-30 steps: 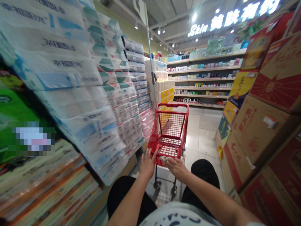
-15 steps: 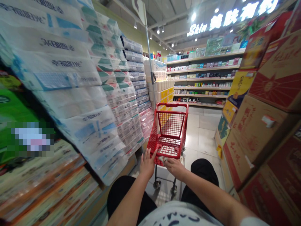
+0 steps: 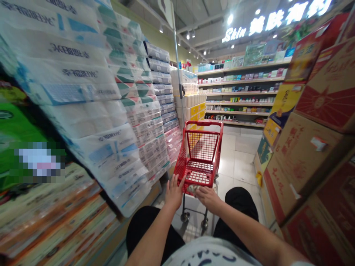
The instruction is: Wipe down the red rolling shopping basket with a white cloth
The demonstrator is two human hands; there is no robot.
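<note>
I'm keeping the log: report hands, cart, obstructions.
Left hand open, spread at near corner of red cart. Right hand pinching pale cloth-like wad at cart's near edge. Packs stacked left, cartons right.

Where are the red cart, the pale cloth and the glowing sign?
Red cart (image 3: 200, 163), head view: middle of the basket.
Pale cloth (image 3: 191, 188), head view: its uncovered end.
Glowing sign (image 3: 273, 19), head view: a middle character.

The person wears a dark-lettered white shirt (image 3: 215, 250) and black trousers (image 3: 241, 201)
</note>
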